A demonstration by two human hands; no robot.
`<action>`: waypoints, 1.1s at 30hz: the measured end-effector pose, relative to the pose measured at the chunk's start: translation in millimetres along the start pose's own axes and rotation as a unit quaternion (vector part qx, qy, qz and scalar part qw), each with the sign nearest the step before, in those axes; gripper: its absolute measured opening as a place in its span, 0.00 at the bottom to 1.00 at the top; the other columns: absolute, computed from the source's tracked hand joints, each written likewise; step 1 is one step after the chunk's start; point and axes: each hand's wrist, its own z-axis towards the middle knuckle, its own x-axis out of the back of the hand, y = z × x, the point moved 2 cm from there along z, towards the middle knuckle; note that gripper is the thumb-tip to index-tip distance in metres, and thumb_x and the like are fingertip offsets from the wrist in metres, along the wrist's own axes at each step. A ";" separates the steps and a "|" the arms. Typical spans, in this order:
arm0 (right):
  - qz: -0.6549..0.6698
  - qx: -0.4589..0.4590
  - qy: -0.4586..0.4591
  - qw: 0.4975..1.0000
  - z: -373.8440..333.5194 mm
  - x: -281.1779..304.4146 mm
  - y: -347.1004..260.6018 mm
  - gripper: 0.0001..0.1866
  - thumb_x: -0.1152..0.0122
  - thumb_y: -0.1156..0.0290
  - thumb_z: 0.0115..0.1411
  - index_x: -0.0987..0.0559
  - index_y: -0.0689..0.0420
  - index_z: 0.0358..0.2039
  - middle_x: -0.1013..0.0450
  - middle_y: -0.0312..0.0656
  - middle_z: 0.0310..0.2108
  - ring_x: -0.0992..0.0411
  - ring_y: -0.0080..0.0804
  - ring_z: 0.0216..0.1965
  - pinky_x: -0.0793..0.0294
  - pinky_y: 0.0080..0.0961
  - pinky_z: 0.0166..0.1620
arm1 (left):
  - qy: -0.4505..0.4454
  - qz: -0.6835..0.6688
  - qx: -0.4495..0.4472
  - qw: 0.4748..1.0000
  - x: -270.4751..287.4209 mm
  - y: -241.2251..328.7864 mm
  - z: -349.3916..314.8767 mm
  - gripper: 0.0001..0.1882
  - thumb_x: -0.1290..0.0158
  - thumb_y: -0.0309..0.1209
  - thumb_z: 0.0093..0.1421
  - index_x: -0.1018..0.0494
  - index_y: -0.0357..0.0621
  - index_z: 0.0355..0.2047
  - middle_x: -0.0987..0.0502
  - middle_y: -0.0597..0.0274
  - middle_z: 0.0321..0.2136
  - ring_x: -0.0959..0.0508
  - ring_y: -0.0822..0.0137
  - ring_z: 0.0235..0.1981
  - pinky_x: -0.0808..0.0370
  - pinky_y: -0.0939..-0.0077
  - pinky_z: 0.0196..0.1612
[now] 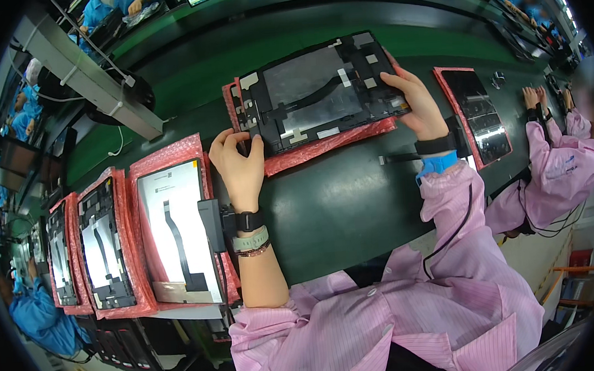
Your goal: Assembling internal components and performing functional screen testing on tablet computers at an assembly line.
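Note:
Both my hands are on an opened tablet frame [303, 75], black with a grey middle panel, silver patches and a black ribbon cable [315, 96]. It lies tilted over a sheet of red bubble wrap [335, 144], which shows along its near edge and both ends. At the near left corner, my left hand [236, 159] is closed, with thumb and fingers pinching the frame's edge. Around the right end my right hand [418, 104] is wrapped, thumb on top; its other fingers are partly hidden beneath. Black bands circle both wrists.
To the left, a white-backed screen panel [159, 229] and two tablet frames [105, 250] lie on red bubble wrap. A dark glossy tablet [478, 114] lies right on the green bench [334, 217]. A grey post [89, 76] rises at back left. A co-worker's pink sleeve [561, 167] is at right.

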 end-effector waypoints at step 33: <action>-0.518 0.331 -0.145 0.775 -253.1 69.0 52.8 0.29 0.35 0.62 0.44 0.30 0.57 0.47 0.40 0.54 0.49 0.39 0.52 0.51 0.35 0.41 0.52 | -0.297 -0.370 0.205 0.856 80.8 89.3 -175.6 0.42 0.51 0.14 0.55 0.56 0.49 0.67 0.49 0.56 0.66 0.45 0.58 0.65 0.43 0.66 0.64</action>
